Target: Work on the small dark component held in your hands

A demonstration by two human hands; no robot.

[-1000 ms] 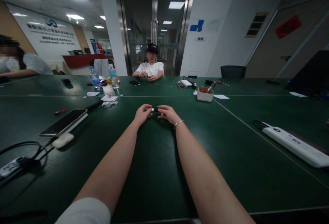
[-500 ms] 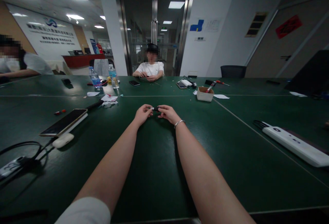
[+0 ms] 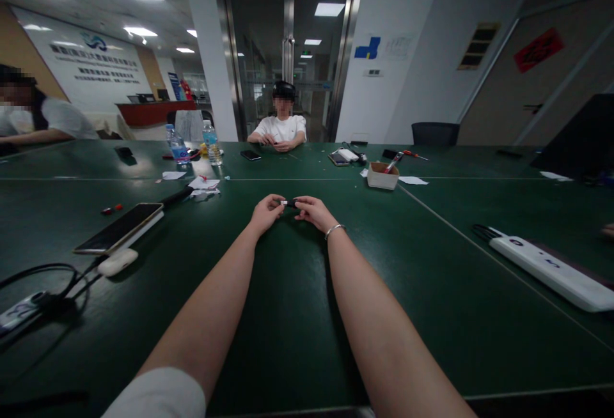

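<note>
Over the green table, both my arms reach forward and the hands meet around one small black piece with a silvery section (image 3: pixel 290 203). Its exact kind is too small to make out. My left hand (image 3: pixel 267 213) pinches the left, silvery end between thumb and fingertips. At the other end, my right hand (image 3: pixel 314 212) grips the black part, its thumb and index finger closed on it. The fingers cover much of the piece. A silver bracelet (image 3: pixel 334 231) circles my right wrist.
On the green table (image 3: pixel 297 316), a phone (image 3: pixel 122 227), white earphone case (image 3: pixel 118 262) and cables lie left. Two bottles (image 3: pixel 211 143) stand farther back. A small box (image 3: pixel 382 177) sits ahead right, a white power strip (image 3: pixel 551 271) right. Across sits a person (image 3: pixel 283 129).
My hands stay in almost the same place, still on the small piece. Its silvery section shows slightly differently between my fingers.
</note>
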